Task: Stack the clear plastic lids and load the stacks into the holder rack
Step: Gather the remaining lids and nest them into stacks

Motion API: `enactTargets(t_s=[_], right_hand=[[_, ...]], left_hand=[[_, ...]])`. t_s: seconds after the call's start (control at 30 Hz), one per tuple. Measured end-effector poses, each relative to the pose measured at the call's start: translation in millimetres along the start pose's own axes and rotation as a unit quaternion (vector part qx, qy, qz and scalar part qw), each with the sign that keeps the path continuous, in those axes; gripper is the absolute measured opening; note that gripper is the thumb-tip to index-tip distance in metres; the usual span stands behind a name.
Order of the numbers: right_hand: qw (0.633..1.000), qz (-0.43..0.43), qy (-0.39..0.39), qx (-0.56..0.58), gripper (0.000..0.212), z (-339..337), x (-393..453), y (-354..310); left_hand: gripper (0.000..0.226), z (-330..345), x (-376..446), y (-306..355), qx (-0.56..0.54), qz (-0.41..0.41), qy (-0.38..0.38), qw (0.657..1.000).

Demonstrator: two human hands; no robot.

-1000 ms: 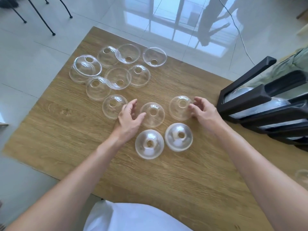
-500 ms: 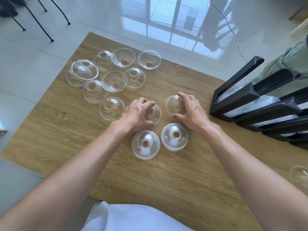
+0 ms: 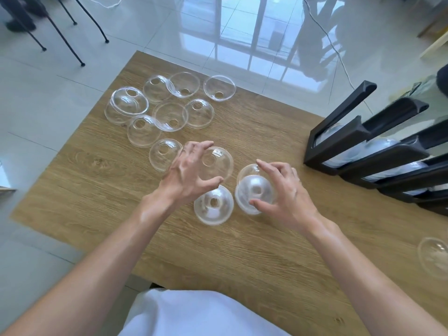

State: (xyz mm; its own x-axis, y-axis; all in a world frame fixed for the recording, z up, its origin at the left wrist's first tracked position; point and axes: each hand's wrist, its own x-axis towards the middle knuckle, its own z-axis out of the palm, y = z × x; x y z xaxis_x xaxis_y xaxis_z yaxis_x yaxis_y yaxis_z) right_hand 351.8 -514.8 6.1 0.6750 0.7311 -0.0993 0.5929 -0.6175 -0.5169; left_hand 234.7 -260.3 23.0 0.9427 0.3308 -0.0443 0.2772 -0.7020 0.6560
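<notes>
Both hands on dome lids over the counter (image 3: 254, 258).
Left hand (image 3: 188, 175) fingers curl round one dome lid (image 3: 215, 163); right hand (image 3: 286, 192) fingers pinch another dome lid (image 3: 254, 190).

Bright, even daylight fills the scene. Beyond the far edge of the wooden surface (image 3: 242, 251) the glossy floor (image 3: 36, 105) mirrors a window (image 3: 254, 37) in a strong pale glare, so the light probably enters from that side. Shadows on the surface are faint and soft. The clear lids (image 3: 169, 103) carry small white highlights along their rims. To the right of the surface the black rack (image 3: 378, 151) is smeared by motion blur. Straight lines bend toward the corners from wide-angle distortion.
</notes>
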Motion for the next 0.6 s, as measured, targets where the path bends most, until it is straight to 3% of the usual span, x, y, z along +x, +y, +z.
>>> enactTargets(t_s=[0.13, 0.4, 0.6], right_hand=[[0.999, 0.003, -0.042, -0.007, 0.095, 21, -14, 7], [0.999, 0.016, -0.036, 0.019, 0.096, 33, -10, 12], [0.998, 0.015, -0.052, 0.024, 0.096, 33, -3, 9]], left_hand=[[0.075, -3, -31, 3, -0.021, 0.013, 0.004, 1.0], [0.077, 43, -81, -13, 0.033, 0.006, -0.067, 0.997], [0.076, 47, -80, -22, 0.036, -0.016, -0.022, 0.999]])
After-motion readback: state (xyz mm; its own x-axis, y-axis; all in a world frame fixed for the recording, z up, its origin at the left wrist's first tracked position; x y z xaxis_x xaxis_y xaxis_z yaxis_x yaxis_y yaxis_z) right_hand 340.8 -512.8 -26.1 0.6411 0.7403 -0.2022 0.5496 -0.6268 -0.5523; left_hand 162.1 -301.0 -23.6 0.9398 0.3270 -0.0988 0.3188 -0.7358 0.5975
